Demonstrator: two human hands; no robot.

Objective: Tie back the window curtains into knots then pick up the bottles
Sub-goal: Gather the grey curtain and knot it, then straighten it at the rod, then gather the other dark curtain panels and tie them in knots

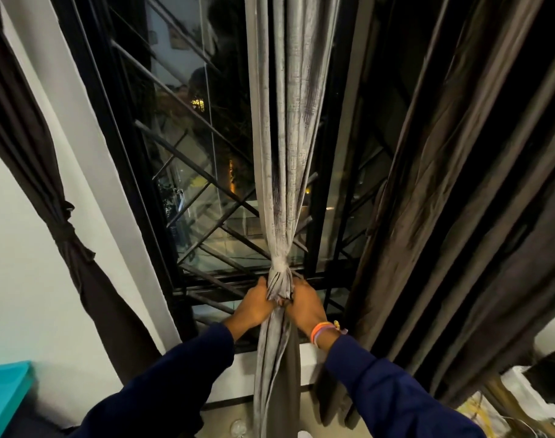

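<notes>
**Hands gripping a knotted grey curtain at a barred window**

Sleeves of dark blue cover both your forearms, which reach forward from the bottom of the view. Low down between them, a clear rounded glass object (238, 428) sits on the floor; it is too cut off to tell whether it is a bottle. A teal surface (4, 396) shows at the lower left corner. At the lower right lies a heap of white material and yellow cord (491, 415), with a dark boxy item behind it.

Your left hand (253, 306) has its fingers curled into the grey curtain (285, 137) just under its knot (280, 263). Your right hand (304, 306), with coloured bands (325, 330) on the wrist, clutches the same bunched cloth from the other side. The two hands nearly touch.

The grey curtain hangs upright, its long axis vertical, in the middle of the window. It is gathered tight at the knot, and its tail drops straight between your arms toward the floor.

To the right, a dark brown curtain (459, 200) hangs loose in broad folds, covering that side of the window. To the left, another dark curtain (49, 184) is tied at a knot against the white wall (17, 279).

Beyond the cloth stand the black window frame and a diagonal metal grille (187, 172), with night and a few lit windows outside.
</notes>
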